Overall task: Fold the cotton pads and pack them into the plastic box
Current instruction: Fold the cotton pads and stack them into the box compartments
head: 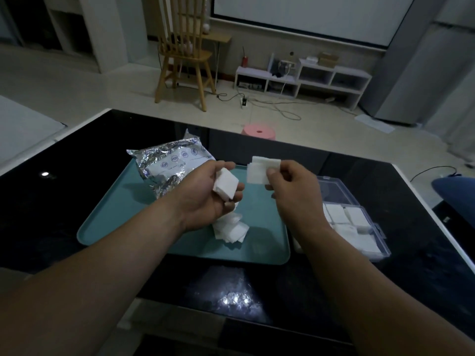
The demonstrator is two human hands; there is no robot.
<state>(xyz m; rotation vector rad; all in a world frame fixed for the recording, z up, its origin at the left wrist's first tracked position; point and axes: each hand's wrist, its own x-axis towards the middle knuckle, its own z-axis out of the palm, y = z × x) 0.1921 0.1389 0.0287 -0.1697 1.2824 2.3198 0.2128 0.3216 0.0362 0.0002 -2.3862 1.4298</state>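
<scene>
Head camera is giving me a stack of white square cotton pads (226, 185) that the left hand (205, 199) is cupping in curled fingers, while the right hand (295, 196) is pinching a second stack (259, 170) between thumb and fingers, both above the teal plastic tray (123, 217). Loose pads (231, 231) are lying heaped on it. Folded pads are filling the clear plastic box (381, 237) just right of the tray, and a crinkled silver foil bag (164, 165) is resting on its far-left corner.

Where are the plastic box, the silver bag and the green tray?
plastic box (336, 192), head view, on its clear lid.
silver bag (168, 163), head view, on its printed front.
green tray (115, 217), head view, on its bare left part.
</scene>
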